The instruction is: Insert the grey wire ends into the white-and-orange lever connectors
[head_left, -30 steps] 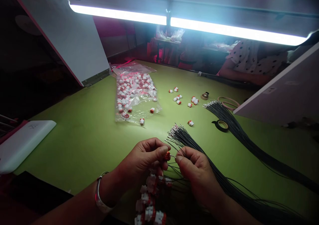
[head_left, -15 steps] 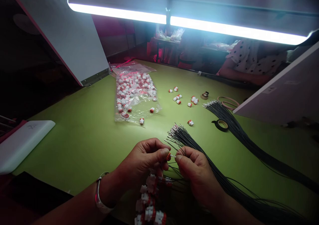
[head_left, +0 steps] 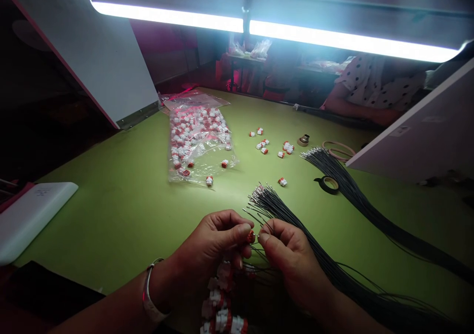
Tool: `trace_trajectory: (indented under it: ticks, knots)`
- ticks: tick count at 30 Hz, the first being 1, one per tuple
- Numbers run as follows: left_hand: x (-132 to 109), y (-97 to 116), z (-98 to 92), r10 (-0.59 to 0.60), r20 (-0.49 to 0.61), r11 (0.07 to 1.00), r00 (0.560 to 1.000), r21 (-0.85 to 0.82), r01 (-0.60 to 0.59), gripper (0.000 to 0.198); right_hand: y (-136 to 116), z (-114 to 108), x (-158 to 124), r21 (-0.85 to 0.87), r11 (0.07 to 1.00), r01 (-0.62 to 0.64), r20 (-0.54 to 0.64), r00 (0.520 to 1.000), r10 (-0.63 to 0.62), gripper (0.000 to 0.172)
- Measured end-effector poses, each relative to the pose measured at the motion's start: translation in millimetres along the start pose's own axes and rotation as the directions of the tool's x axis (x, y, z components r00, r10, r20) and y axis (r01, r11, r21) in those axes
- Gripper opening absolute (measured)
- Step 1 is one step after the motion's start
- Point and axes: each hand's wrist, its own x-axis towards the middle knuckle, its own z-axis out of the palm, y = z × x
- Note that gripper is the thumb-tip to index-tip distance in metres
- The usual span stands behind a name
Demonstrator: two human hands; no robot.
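My left hand [head_left: 225,235] pinches a small red and white connector housing [head_left: 251,236], its red face turned toward the right. Close beside it, my right hand [head_left: 283,240] is closed on a thin black wire, whose metal tip is right at the housing. A few more wire ends [head_left: 255,214] stick up past the right fingers. Below my left hand hangs a cluster of red and white connectors [head_left: 222,299], partly in shadow. Behind my right hand lies a bundle of black wires [head_left: 285,205] with bare metal terminals at its far end.
A clear plastic bag [head_left: 200,141] of connectors lies at the back left. Loose connectors [head_left: 263,144] are scattered mid-table. To the right are a black tape roll [head_left: 329,185], a second wire bundle [head_left: 355,201] and tan rings [head_left: 338,150]. A person in a dotted top [head_left: 370,87] sits beyond.
The gap between the two hands has narrowed a little, and less of the metal wire tip shows beside the connector housing. The whole view has shifted slightly.
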Motion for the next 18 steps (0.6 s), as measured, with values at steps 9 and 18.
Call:
trace_trajectory:
  ticks: [9,18]
  knots:
    - [-1.5,2.5,1.6,0.038,-0.003,0.997,0.999,0.071,-0.037,0.027,0.2,-3.0,0.2,-0.054,0.998,0.027,0.051,0.998,-0.024,0.028]
    - [-2.0,1.2,3.1,0.124,0.019,0.982,0.992,0.143,-0.125,0.022,1.4,-4.0,0.1,-0.174,0.982,0.071,0.058,0.996,-0.062,0.027]
